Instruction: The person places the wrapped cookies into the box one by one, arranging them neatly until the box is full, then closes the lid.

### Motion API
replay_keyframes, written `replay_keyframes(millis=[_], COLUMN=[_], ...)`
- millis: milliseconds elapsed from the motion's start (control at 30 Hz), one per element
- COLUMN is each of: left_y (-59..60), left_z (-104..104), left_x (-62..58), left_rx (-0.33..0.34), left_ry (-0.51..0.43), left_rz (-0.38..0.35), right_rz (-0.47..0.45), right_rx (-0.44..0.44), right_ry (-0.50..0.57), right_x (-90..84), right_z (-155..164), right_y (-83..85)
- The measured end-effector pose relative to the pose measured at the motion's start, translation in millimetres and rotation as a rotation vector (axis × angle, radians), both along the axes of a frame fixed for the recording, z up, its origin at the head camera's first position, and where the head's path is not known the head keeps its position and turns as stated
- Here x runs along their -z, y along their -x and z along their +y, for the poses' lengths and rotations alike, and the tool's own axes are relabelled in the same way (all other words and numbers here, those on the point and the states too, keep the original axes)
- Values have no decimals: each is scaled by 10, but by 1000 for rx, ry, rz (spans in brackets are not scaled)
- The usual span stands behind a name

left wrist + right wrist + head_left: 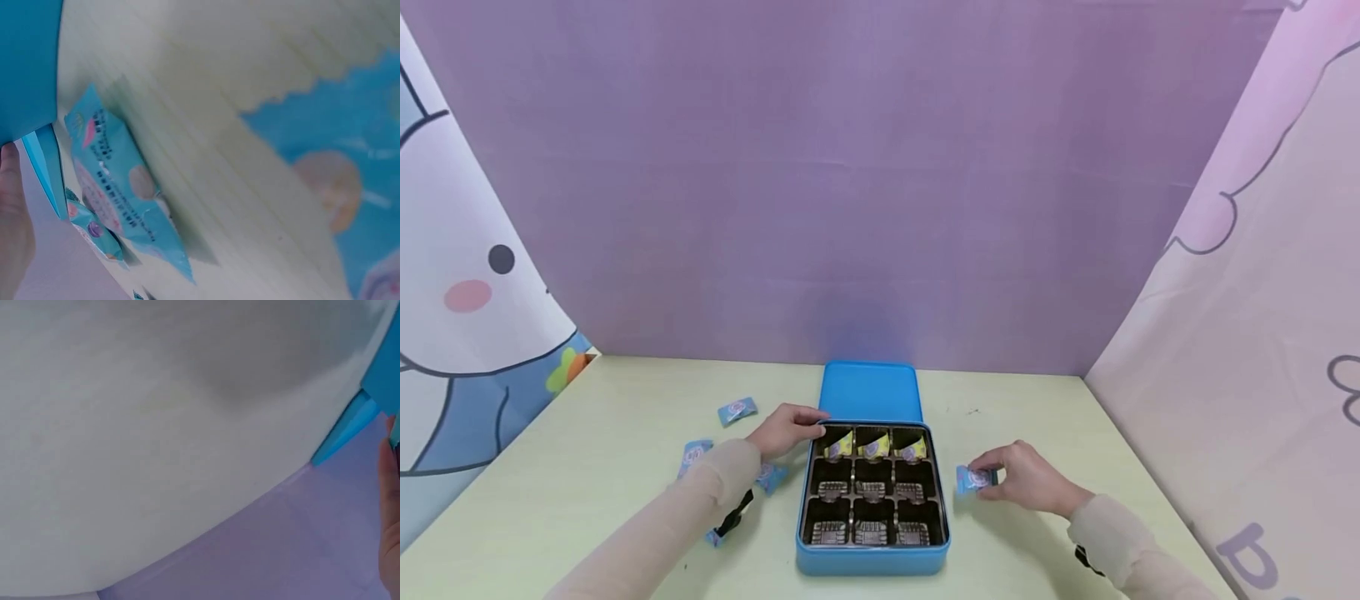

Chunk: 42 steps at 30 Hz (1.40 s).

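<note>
A blue box [872,560] stands on the table, its dark plastic tray [871,502] split into several compartments. Yellow wrapped packets [873,445] sit in the three far compartments. At the box's far left corner, my left hand [784,430] holds the rim between thumb and fingers; in the left wrist view only part of that hand [14,225] shows. To the right of the box, my right hand [1028,477] pinches a blue wrapped packet [973,480] just above the table. The right wrist view catches that hand [390,519] only at its edge.
A blue lid [870,392] lies behind the box. Several blue packets lie left of it, one farther back [737,411], others close to the left forearm, including a packet [771,477] near the box. A purple backdrop [850,183] rises behind the table [1030,408].
</note>
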<state>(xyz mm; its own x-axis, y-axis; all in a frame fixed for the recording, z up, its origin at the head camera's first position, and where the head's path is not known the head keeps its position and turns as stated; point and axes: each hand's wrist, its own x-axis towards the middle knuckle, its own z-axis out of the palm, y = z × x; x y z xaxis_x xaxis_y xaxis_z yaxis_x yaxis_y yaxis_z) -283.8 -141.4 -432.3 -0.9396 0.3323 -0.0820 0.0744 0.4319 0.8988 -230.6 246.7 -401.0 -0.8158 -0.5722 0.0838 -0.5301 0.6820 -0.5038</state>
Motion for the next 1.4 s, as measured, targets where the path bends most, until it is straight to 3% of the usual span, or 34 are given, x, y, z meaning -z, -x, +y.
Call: replay_keyframes(millis=[200,433,867,1400], left_y=[-20,-22,-50,20], left_z=[-24,12,41,50], left_x=[-7,-57,-84,-50], left_rx=[-9,3,-10,-28], left_ry=[18,23,21,21], left_rz=[-3,15,6,18], right_rz=[52,52,51,48], right_rx=[58,81,42,-34], right_ry=[-19,-12,31,13], right_x=[-122,-270,-341,-364], right_z=[-84,-187,-597,-1025], right_y=[59,90,113,102])
